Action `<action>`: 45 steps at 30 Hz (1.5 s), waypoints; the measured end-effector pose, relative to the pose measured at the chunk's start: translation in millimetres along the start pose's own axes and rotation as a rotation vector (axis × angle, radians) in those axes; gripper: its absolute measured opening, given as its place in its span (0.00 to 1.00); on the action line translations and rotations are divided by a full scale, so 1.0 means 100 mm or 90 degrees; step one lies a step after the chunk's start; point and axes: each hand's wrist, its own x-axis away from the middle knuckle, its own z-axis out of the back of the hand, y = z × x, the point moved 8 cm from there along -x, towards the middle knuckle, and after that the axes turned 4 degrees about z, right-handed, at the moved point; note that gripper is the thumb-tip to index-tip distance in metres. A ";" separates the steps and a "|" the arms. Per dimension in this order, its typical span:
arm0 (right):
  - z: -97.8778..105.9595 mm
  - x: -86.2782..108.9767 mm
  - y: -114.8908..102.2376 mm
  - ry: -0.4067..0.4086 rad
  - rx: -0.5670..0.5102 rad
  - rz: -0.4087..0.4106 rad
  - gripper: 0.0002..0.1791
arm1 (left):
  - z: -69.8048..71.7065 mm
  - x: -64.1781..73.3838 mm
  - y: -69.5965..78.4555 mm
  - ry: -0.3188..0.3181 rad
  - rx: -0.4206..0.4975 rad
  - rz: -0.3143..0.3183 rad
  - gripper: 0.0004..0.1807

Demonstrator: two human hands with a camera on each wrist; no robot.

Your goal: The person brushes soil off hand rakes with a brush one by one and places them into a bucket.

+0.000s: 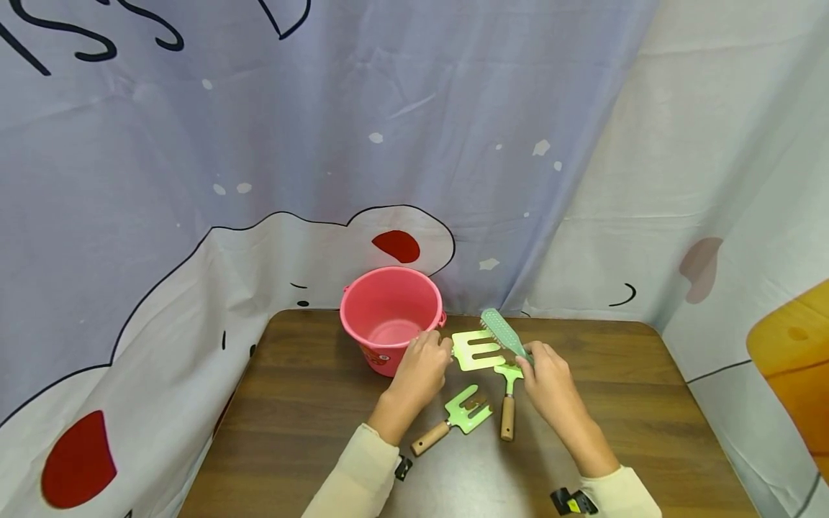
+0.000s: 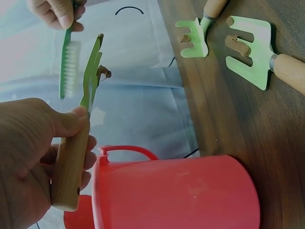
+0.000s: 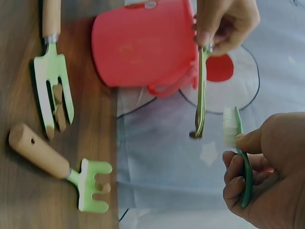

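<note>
While gripping a green-headed fork [image 1: 463, 351] by its wooden handle [image 2: 71, 167] with the left hand [image 1: 422, 365], holds a green brush [image 1: 505, 333] in the right hand [image 1: 550, 378]. Has left fingers curled round the wood, thumb laid near the neck. Has right fingers curled round the brush's grip, thumb pressed close to the bristles [image 3: 230, 128]. Holds both tools raised above the brown table [image 1: 291, 403], to the right of the pink bucket [image 1: 382, 360]. Points the fork's tines toward the right hand and turns the bristles toward the tines; in the right wrist view, shows a narrow gap between. To be noted at the end of the held fork: a lump of brown matter [image 2: 103, 72].

Located upright near the table's far edge, just beyond the left hand: the bucket. Lying on the tabletop between both forearms: a second fork [image 1: 458, 415], nearer the left, and a small rake [image 1: 508, 417], nearer the right, each with more brown matter at the tines. Worn on both arms: cream sleeves [image 1: 356, 475], with black devices [image 1: 403, 467] at the wrists. Hung behind the table: a printed curtain [image 1: 259, 129], mainly grey-blue and white.
</note>
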 end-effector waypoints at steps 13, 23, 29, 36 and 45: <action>-0.20 0.02 -0.28 -0.017 0.005 0.047 0.08 | -0.04 -0.02 0.00 -0.010 0.008 0.011 0.09; -0.18 0.03 -0.08 0.006 0.017 0.042 0.07 | -0.04 0.01 -0.01 0.003 -0.003 0.006 0.10; -0.12 0.04 0.02 0.029 0.018 0.042 0.06 | -0.03 0.01 -0.01 0.004 0.003 0.007 0.10; -0.07 0.05 0.17 0.018 0.023 0.015 0.06 | -0.02 0.03 -0.02 0.005 0.013 0.012 0.10; -0.01 0.09 0.34 0.014 0.033 -0.012 0.06 | -0.03 0.03 -0.02 -0.005 0.025 0.013 0.09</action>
